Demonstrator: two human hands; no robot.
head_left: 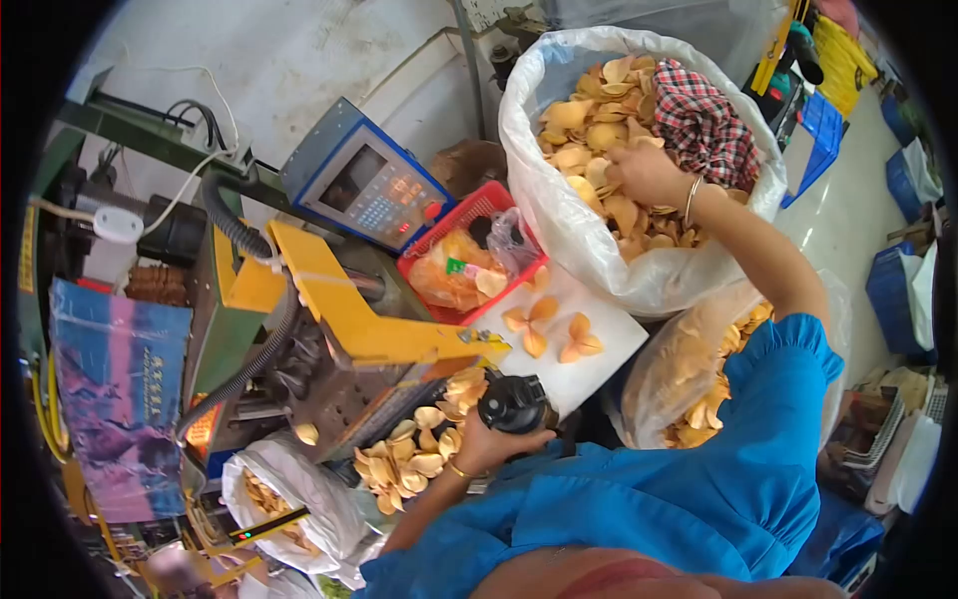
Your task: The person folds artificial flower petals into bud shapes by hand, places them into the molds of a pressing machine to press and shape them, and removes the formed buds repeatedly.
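Observation:
My right hand, with a bracelet at the wrist, reaches into a large white plastic-lined bag of tan, curved, petal-like pieces. Its fingers curl down among the pieces; what they hold is hidden. A red-and-black checked cloth lies on the pieces beside that hand. Lower left, my left hand is wrapped against a black round-topped object. Next to it lies a heap of the same curved pieces. Two joined clusters of pieces rest on a white board.
A yellow-framed machine stands left, with a blue control panel behind. A red basket holds plastic bags. A clear bag of pieces is near my right side. Another white sack stands lower left.

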